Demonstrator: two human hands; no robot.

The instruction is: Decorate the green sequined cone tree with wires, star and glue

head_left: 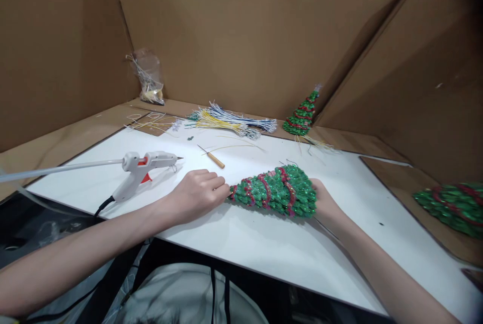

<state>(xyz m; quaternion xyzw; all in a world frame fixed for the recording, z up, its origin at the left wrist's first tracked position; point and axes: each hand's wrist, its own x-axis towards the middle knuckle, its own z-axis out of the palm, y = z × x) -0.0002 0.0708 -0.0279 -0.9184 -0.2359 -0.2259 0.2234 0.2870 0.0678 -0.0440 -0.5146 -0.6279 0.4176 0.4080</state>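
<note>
A green beaded Christmas tree cone with red garland bands lies on its side on the white board, tip pointing left. My left hand pinches the tip of the cone with closed fingers. My right hand cups the wide base from the right, mostly hidden behind the cone.
A white glue gun with a long glue stick lies to the left. A wooden-handled awl, bundles of coloured wires, a finished small tree and a plastic bag sit farther back. Another green tree lies at right. Cardboard walls surround the table.
</note>
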